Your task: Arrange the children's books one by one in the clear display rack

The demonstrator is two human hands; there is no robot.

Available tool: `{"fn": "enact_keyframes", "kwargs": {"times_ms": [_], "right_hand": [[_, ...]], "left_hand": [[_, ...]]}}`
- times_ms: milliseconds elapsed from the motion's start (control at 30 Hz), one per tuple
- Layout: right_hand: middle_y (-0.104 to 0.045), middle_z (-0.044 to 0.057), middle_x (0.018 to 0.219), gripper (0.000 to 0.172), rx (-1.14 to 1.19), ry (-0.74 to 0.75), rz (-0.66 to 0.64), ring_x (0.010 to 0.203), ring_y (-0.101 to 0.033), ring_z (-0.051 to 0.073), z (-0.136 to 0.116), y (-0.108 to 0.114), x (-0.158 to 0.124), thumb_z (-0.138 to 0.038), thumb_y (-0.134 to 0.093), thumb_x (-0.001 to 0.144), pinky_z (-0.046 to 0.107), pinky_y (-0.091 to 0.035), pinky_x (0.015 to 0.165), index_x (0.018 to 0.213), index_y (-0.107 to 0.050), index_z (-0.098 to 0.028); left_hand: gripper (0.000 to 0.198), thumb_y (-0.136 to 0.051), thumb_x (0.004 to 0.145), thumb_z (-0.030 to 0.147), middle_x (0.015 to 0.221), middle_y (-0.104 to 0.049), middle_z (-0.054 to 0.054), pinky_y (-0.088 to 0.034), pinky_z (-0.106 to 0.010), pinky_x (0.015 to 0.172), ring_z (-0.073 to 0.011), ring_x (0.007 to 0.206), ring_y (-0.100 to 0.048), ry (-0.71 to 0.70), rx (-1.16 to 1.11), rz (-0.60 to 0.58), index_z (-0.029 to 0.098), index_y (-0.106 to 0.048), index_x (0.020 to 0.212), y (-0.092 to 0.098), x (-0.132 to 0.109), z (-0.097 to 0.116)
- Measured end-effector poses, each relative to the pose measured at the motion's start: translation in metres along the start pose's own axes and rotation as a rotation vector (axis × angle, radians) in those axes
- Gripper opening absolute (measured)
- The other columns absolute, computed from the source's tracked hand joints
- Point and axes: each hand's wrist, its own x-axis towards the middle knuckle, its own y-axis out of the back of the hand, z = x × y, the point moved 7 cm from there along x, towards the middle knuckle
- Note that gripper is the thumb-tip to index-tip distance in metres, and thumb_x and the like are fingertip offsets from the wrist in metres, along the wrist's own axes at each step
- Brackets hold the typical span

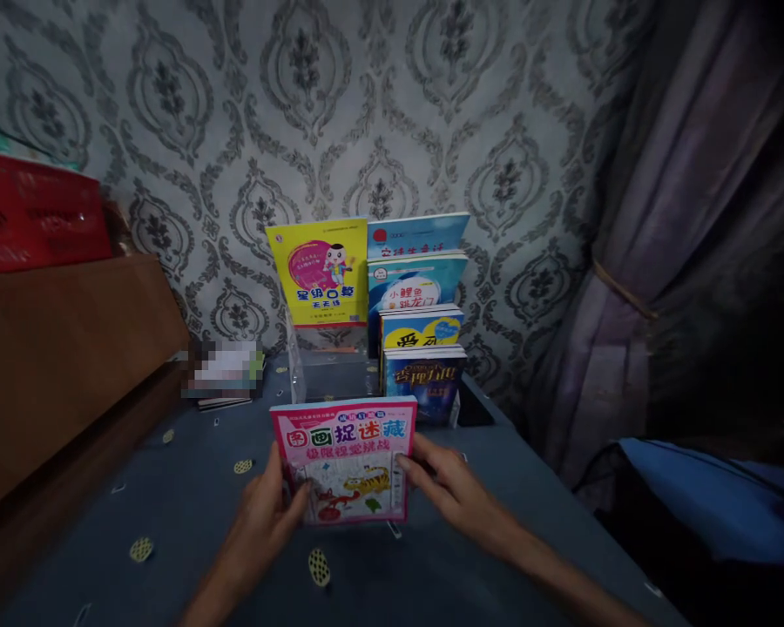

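A pink picture book (pixel 346 461) with a tiger on its cover is held upright, facing me. My left hand (pixel 267 505) grips its left edge, thumb on the front. At the right edge my right hand (pixel 450 488) pinches it, thumb also in front. Behind it stands a clear book rack (pixel 295 361). A yellow workbook (pixel 320 274) leans in the rack's back left. On the right, light-blue books (pixel 418 283), a yellow-and-blue book (pixel 422 331) and a dark blue book (pixel 424 383) stand in stepped rows. The pink book hides the rack's lower front.
A dark blue patterned cloth (pixel 189 522) covers the surface. Left are a brown box (pixel 65 348), a red basket (pixel 36 209) and a small stack of booklets (pixel 226 374), partly blurred. A purple curtain (pixel 633 261) and a blue item (pixel 686 496) are on the right.
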Motion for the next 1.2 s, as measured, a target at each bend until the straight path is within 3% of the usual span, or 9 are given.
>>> {"fn": "enact_keyframes", "kwargs": {"times_ms": [200, 333, 433, 600, 733, 933, 1067, 1200], "right_hand": [[-0.074, 0.011, 0.107, 0.049, -0.123, -0.034, -0.009, 0.093, -0.069, 0.027, 0.005, -0.005, 0.0, -0.054, -0.036, 0.102, 0.039, -0.057, 0.082, 0.127, -0.061, -0.02], [-0.075, 0.01, 0.107, 0.054, -0.169, -0.072, -0.041, 0.093, -0.069, 0.027, 0.015, -0.01, -0.003, -0.059, -0.033, 0.101, 0.041, -0.057, 0.087, 0.127, -0.063, -0.022], [-0.074, 0.011, 0.11, 0.056, -0.198, -0.08, -0.03, 0.1, -0.069, 0.028, 0.019, -0.01, -0.005, -0.06, -0.033, 0.101, 0.042, -0.057, 0.09, 0.128, -0.063, -0.023], [-0.073, 0.011, 0.115, 0.048, -0.264, -0.074, -0.019, 0.109, -0.067, 0.03, 0.029, -0.006, -0.007, -0.055, -0.036, 0.101, 0.047, -0.056, 0.096, 0.128, -0.063, -0.026], [-0.07, 0.013, 0.122, 0.038, -0.31, 0.03, 0.021, 0.121, -0.063, 0.031, 0.023, 0.003, -0.001, -0.045, -0.043, 0.1, 0.048, -0.053, 0.101, 0.123, -0.066, -0.024], [-0.074, 0.012, 0.108, 0.026, -0.302, 0.063, -0.018, 0.103, -0.069, 0.028, 0.012, 0.006, 0.017, -0.031, -0.049, 0.096, 0.04, -0.058, 0.085, 0.109, -0.068, -0.021], [-0.074, 0.01, 0.088, 0.024, -0.269, 0.056, -0.024, 0.085, -0.07, 0.026, 0.012, 0.002, 0.022, -0.028, -0.047, 0.095, 0.035, -0.057, 0.07, 0.104, -0.068, -0.019], [-0.072, 0.009, 0.083, 0.024, -0.26, 0.061, -0.012, 0.079, -0.069, 0.024, 0.014, 0.001, 0.022, -0.024, -0.045, 0.093, 0.033, -0.056, 0.066, 0.102, -0.067, -0.018]], "left_hand": [[0.057, -0.053, 0.09, 0.049, 0.08, -0.067, -0.003, -0.049, -0.031, 0.064, -0.0193, 0.067, -0.058, -0.019, -0.035, 0.073, 0.017, -0.05, 0.138, -0.007, -0.001, -0.008], [0.058, -0.048, 0.091, 0.048, 0.085, -0.069, -0.006, -0.05, -0.032, 0.066, -0.0208, 0.07, -0.059, 0.028, -0.057, 0.001, 0.015, -0.05, 0.139, -0.023, -0.003, -0.021], [0.058, -0.047, 0.09, 0.048, 0.086, -0.07, -0.007, -0.05, -0.033, 0.069, -0.0223, 0.073, -0.061, 0.067, -0.046, -0.009, 0.015, -0.051, 0.137, -0.024, -0.003, -0.023], [0.055, -0.05, 0.089, 0.051, 0.086, -0.07, -0.007, -0.051, -0.035, 0.072, -0.0242, 0.075, -0.062, 0.062, -0.048, 0.004, 0.018, -0.055, 0.132, -0.022, -0.004, -0.023], [0.051, -0.05, 0.089, 0.048, 0.094, -0.072, -0.01, -0.052, -0.037, 0.075, -0.0257, 0.081, -0.064, 0.044, -0.051, -0.01, 0.019, -0.054, 0.131, -0.021, -0.004, -0.023], [0.044, -0.047, 0.092, 0.042, 0.1, -0.074, -0.011, -0.052, -0.037, 0.076, -0.0261, 0.084, -0.067, -0.033, -0.047, -0.064, 0.019, -0.052, 0.13, -0.015, 0.01, -0.013], [0.047, -0.047, 0.091, 0.037, 0.099, -0.073, -0.011, -0.052, -0.038, 0.077, -0.0274, 0.088, -0.068, -0.05, -0.025, -0.052, 0.016, -0.048, 0.133, -0.014, 0.018, -0.016], [0.045, -0.046, 0.091, 0.036, 0.101, -0.073, -0.013, -0.051, -0.038, 0.077, -0.0275, 0.089, -0.068, -0.076, -0.019, -0.035, 0.015, -0.047, 0.131, -0.015, 0.019, -0.016]]}}
